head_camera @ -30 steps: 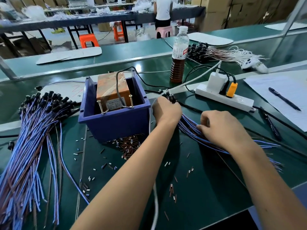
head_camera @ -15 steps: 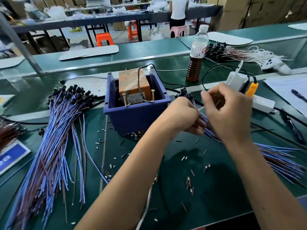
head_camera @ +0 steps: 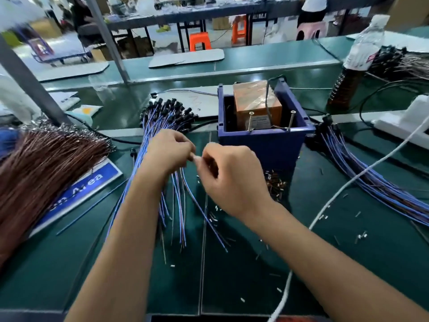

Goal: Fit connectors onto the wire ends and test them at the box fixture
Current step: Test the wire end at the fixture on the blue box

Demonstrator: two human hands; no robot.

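Left hand (head_camera: 167, 151) and right hand (head_camera: 228, 175) pinching blue wires (head_camera: 199, 205) fingertip to fingertip, blue box fixture (head_camera: 262, 138) sitting just behind, connector pile (head_camera: 275, 183) lying beside it, brown wire bundle (head_camera: 44, 163) fanning far left

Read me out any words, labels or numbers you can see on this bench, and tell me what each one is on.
"Area": white letters on the blue sign lying flat by the brown wires; the word before it is cut off by the wires, only "n" shows.
Bottle label: red print, too blurred to read.
White sticker on the orange block inside the blue box: too small to read.
Pencil scrawl on the white sheet: not legible.
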